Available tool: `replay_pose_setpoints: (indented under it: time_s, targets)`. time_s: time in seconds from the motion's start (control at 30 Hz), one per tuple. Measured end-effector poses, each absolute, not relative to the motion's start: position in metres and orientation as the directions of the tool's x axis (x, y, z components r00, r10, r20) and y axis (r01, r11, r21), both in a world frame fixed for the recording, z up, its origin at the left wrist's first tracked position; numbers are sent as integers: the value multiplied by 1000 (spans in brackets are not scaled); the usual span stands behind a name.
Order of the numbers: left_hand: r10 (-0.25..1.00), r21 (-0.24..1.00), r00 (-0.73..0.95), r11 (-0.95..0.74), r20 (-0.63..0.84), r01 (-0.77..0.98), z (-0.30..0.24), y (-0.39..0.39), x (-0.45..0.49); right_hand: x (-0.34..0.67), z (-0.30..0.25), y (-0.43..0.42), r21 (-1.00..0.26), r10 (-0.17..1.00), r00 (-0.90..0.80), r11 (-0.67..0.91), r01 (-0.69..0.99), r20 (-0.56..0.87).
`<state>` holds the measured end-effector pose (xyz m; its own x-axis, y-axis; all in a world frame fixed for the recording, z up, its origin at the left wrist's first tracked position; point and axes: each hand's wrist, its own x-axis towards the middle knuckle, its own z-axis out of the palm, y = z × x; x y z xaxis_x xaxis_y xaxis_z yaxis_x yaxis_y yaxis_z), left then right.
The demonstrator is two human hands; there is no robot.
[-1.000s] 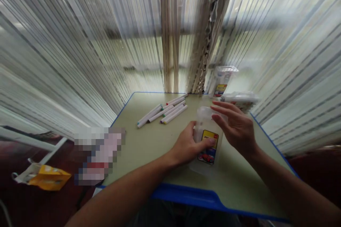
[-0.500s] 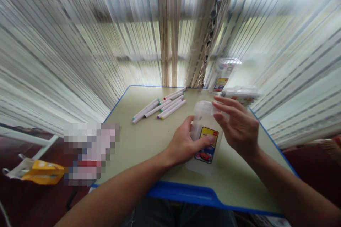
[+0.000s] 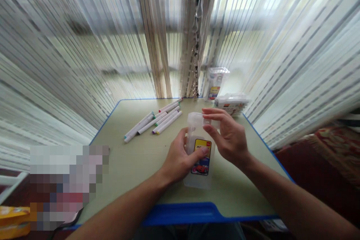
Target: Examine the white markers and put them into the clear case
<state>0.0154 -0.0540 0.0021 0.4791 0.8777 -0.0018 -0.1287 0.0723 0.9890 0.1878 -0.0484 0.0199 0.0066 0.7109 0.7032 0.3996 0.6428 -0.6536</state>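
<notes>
The left hand (image 3: 177,157) is wrapped around the side of a translucent plastic container (image 3: 195,133), its thumb lying across the front label (image 3: 201,168) and its other fingers mostly hidden behind the wall. The right hand (image 3: 230,138) is raised at the upper right corner of the same container; its thumb and fingers are curved and apart from each other, with a clear part of the top between them, and I cannot tell whether they pinch it. The container is near the front of the table (image 3: 129,176), between the two hands, with its label turned toward the person; whether its base fully rests on the surface is not certain. Farther back and to the left, several white markers (image 3: 169,122) lie in a loose group, some touching, with ends coloured blue, green, red, purple and yellow. Beyond the right hand there is a flat clear pack (image 3: 232,102), and just behind it a second clear container (image 3: 216,80) stands near the far edge. The table has a blue rim, which becomes a wider blue ledge (image 3: 182,213) in front. Around everything hangs a striped curtain (image 3: 56,52). At the lower left are a pixelated patch (image 3: 70,180) and a yellow object (image 3: 15,219), only partly in view.
</notes>
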Motion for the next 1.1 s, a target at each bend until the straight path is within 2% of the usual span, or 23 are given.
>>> replay_pose_setpoints:
  time_s: [0.33,0.67,0.9,1.1]
  targets:
    - [884,988,467,96,-28,-121,2,-55,17,190,23,-48,-622,697,-36,661,420,716]
    - [887,992,460,97,-52,-74,5,-56,18,192,23,-48,-656,727,-76,655,375,683]
    - [906,994,422,65,-23,-85,6,-55,19,191,21,-48,-552,660,-135,708,440,739]
    - [891,981,453,103,-18,-164,11,-55,17,191,24,-52,-464,573,-182,781,419,799]
